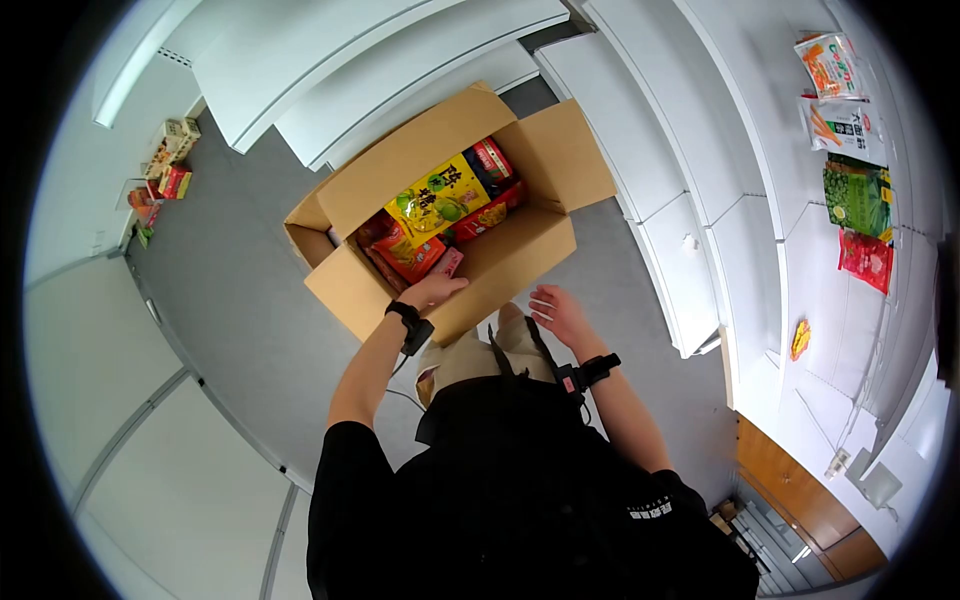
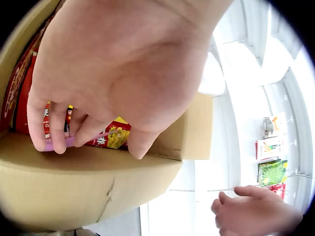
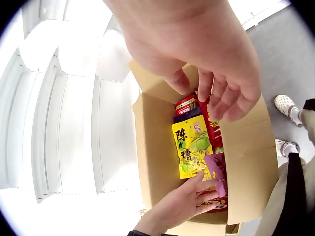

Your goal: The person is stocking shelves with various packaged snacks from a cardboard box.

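Note:
My left hand [image 1: 435, 288] reaches into the cardboard box [image 1: 510, 262] at its near side. Its fingers lie against a small pink-purple packet [image 3: 216, 172], while the thumb stands apart from them. Beside that packet are an orange-red snack bag [image 1: 412, 256] and a yellow candy bag [image 1: 438, 200] with green fruit printed on it. Part of the purple packet is hidden by the fingers in the left wrist view. My right hand [image 1: 562, 315] hovers just outside the box's near right side, holding nothing, with fingers loosely bent.
Other red packages [image 1: 490, 215] fill the box, whose flaps [image 1: 565, 150] stand out. White shelving [image 1: 680, 250] runs along the right and far side. Hanging snack bags [image 1: 857, 195] are at far right; more packages [image 1: 172, 150] sit at far left. A person's shoes [image 3: 288, 109] show on the grey floor.

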A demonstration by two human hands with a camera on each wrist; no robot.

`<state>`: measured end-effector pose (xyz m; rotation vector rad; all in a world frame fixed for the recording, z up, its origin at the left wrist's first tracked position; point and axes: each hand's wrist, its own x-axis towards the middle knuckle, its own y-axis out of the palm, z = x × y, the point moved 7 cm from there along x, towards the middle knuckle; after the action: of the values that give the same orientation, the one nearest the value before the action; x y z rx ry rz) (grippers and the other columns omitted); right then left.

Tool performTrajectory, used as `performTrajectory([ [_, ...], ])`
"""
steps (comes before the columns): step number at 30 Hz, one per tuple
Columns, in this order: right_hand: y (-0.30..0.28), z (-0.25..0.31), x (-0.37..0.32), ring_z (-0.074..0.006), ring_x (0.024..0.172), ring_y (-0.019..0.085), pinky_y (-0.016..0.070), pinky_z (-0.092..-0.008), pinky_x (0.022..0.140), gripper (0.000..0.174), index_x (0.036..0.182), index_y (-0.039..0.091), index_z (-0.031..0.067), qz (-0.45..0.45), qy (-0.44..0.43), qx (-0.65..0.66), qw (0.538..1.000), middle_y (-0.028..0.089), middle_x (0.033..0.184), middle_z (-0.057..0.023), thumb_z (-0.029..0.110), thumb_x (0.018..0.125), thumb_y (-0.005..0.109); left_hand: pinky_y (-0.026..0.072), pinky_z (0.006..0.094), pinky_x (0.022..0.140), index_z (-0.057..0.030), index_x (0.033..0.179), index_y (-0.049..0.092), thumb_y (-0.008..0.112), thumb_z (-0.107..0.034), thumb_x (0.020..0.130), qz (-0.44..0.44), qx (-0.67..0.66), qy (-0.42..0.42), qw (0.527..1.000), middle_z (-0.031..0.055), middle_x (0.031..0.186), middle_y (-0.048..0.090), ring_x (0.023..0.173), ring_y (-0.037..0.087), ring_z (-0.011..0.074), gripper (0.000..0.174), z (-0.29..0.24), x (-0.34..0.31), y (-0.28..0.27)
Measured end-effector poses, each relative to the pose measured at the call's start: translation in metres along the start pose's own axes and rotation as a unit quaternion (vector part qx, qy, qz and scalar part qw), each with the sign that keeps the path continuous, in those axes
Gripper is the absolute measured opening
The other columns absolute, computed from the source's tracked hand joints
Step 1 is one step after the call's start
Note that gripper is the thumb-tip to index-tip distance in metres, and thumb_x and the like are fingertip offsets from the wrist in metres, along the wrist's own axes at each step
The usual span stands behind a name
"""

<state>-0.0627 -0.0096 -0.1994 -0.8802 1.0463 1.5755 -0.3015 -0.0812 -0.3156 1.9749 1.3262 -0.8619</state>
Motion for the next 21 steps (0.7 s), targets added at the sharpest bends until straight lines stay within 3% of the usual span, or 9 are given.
performTrajectory([
  [3,0.012,0.005,-0.005,-0.0229,0.100,0.056,0.0462,-0.0381,0.087,0.027,0.108,0.055,0.0075,0.017,-0.001,0.019,1.000,0.059,0.107,-0.0074,0.027,0.089,0.055,0.0455,0.0329,0.066,-0.0001,0.094,0.064,0.055,-0.042,0.087,-0.069,0.053,0.162,0.983,0.0123,0.080,0.065,0.072,0.060,0.0186,0.043,-0.028,-0.021,0.006],
  [4,0.016,0.008,-0.007,-0.0213,0.096,0.056,0.0466,-0.0366,0.084,0.025,0.105,0.056,0.0078,0.019,-0.004,0.023,1.000,0.059,0.104,-0.0064,0.026,0.089,0.056,0.0456,0.0329,0.066,0.0011,0.093,0.063,0.055,-0.041,0.087,-0.064,0.094,0.128,0.985,0.0129,0.078,0.065,0.071,0.060,0.0190,0.043,-0.045,-0.039,0.006],
  [6,0.023,0.011,-0.010,-0.0182,0.089,0.057,0.0474,-0.0335,0.077,0.019,0.099,0.058,0.0084,0.023,-0.010,0.034,0.999,0.060,0.097,-0.0044,0.024,0.088,0.056,0.0460,0.0322,0.067,0.0022,0.092,0.064,0.054,-0.038,0.089,-0.041,0.126,0.086,0.987,0.0120,0.078,0.064,0.072,0.059,0.0188,0.042,-0.057,-0.055,0.005],
  [9,0.031,0.018,-0.013,-0.0179,0.088,0.057,0.0474,-0.0334,0.077,0.017,0.097,0.058,0.0094,0.028,-0.020,0.054,0.998,0.060,0.095,-0.0039,0.023,0.088,0.058,0.0481,0.0350,0.078,0.0021,0.095,0.066,0.054,-0.038,0.088,-0.125,0.076,0.105,0.984,0.0196,0.094,0.066,0.088,0.063,0.0312,0.043,-0.084,-0.082,-0.001],
  [15,0.041,0.033,-0.005,-0.0179,0.087,0.058,0.0480,-0.0333,0.074,0.020,0.102,0.058,0.0092,0.054,-0.075,0.039,0.995,0.060,0.095,-0.0034,0.022,0.087,0.059,0.0487,0.0343,0.079,0.0023,0.096,0.066,0.054,-0.026,0.090,-0.168,0.123,0.263,0.942,0.0181,0.093,0.066,0.087,0.064,0.0286,0.031,-0.152,-0.140,0.008],
  [18,0.052,0.039,-0.009,-0.0179,0.099,0.055,0.0461,-0.0351,0.083,0.035,0.120,0.053,0.0100,0.113,-0.072,-0.018,0.991,0.057,0.112,-0.0041,0.016,0.086,0.059,0.0470,0.0326,0.082,0.0001,0.095,0.067,0.054,-0.022,0.091,-0.168,0.138,0.311,0.925,0.0132,0.096,0.066,0.088,0.062,0.0256,0.026,-0.176,-0.168,0.021],
  [21,0.070,0.058,-0.031,-0.0172,0.106,0.051,0.0439,-0.0357,0.085,0.052,0.133,0.046,0.0146,0.126,-0.122,-0.141,0.974,0.051,0.123,-0.0039,0.011,0.083,0.061,0.0464,0.0309,0.083,-0.0003,0.095,0.067,0.055,-0.018,0.090,-0.134,0.148,0.336,0.920,0.0103,0.097,0.066,0.090,0.061,0.0229,0.022,-0.202,-0.196,0.031],
])
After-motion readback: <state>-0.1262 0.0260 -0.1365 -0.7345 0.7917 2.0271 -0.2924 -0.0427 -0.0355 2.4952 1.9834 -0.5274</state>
